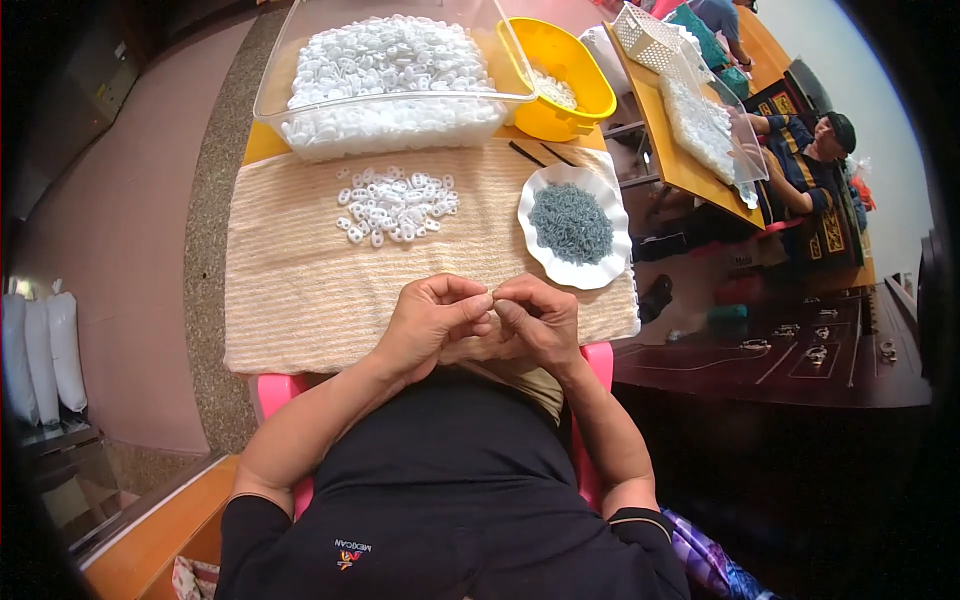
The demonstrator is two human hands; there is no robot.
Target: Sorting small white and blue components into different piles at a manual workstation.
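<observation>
Left hand (428, 320) and right hand (546, 322) meet, each grip pinched narrow, perhaps around something tiny, near white two-holed pieces (400, 208) and a plate (577, 277) of grey pieces (570, 222).

Tub (390, 148) at far bench (262, 146) edge, bowl (548, 122) right of tub; plate (577, 275) near right edge, pile (398, 206) left of plate.
</observation>
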